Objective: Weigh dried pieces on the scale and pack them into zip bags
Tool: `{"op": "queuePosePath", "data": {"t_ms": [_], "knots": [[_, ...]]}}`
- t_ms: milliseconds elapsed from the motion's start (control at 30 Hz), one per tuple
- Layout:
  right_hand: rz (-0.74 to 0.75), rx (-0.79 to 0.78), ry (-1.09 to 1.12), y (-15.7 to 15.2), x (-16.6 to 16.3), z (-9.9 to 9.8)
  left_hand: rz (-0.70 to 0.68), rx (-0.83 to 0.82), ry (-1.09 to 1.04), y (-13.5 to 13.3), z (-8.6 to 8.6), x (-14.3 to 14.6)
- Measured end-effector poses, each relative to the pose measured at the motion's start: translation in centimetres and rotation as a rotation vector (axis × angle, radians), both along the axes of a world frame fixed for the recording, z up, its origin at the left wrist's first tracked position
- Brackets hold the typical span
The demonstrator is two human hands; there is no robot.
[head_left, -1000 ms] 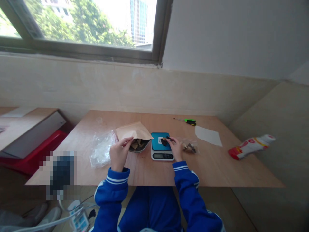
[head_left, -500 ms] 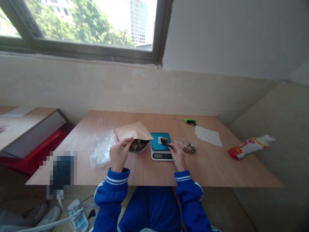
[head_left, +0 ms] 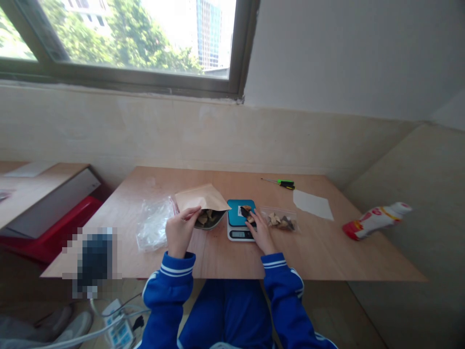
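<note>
My left hand (head_left: 180,232) pinches the upper edge of a kraft paper pouch (head_left: 203,196) between thumb and fingers. The pouch lies with its mouth held open towards me, and dried tan-and-dark pieces (head_left: 206,216) show inside. To its right stands a kitchen scale (head_left: 235,220) with a blue top and a white base. My right hand (head_left: 259,230) is over the scale's right side, thumb and fingertips around a few dried brown-and-black pieces (head_left: 247,210) on the platform. The scale's display (head_left: 239,234) is lit but too small to read.
A clear zip bag (head_left: 279,221) of similar pieces lies right of the scale. Crumpled clear plastic (head_left: 154,225) is on the left. Behind are a screwdriver (head_left: 278,182) and white paper (head_left: 313,204). A red-and-white bottle (head_left: 376,220) stands at the right.
My right hand has moved left from the scale's edge, its fingers spreading around the pieces on the platform. The left hand and pouch stay in place.
</note>
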State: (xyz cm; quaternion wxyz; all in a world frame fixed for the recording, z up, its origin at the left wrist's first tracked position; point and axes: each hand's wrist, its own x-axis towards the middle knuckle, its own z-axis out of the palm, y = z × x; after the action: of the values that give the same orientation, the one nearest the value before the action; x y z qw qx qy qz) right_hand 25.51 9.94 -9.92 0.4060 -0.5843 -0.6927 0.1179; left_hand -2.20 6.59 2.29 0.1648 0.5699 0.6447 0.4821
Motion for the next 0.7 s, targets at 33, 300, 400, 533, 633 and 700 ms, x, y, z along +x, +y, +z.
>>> {"op": "queuePosePath", "data": {"t_ms": [33, 300, 400, 533, 633, 700], "knots": [[-0.018, 0.015, -0.012, -0.2, -0.1, 0.5, 0.001, 0.0, -0.001, 0.0, 0.0, 0.0], [0.199, 0.086, 0.154, -5.1, -5.5, 9.7, -0.013, -0.01, -0.027, 0.1, -0.4, 0.3], [0.448, 0.041, 0.149, -6.6, -9.0, 11.5, -0.017, -0.007, -0.02, 0.0, -0.5, 0.5], [0.387, -0.012, -0.029, -6.0, -12.8, 10.8, -0.037, -0.009, -0.032, -0.3, -0.8, 0.5], [0.191, -0.112, -0.238, -4.7, -15.0, 9.8, -0.051, -0.028, -0.057, -0.6, -1.2, 0.6], [0.094, -0.185, -0.336, -3.9, -16.2, 9.3, -0.062, -0.033, -0.07, -0.8, -1.4, 0.7]]}}
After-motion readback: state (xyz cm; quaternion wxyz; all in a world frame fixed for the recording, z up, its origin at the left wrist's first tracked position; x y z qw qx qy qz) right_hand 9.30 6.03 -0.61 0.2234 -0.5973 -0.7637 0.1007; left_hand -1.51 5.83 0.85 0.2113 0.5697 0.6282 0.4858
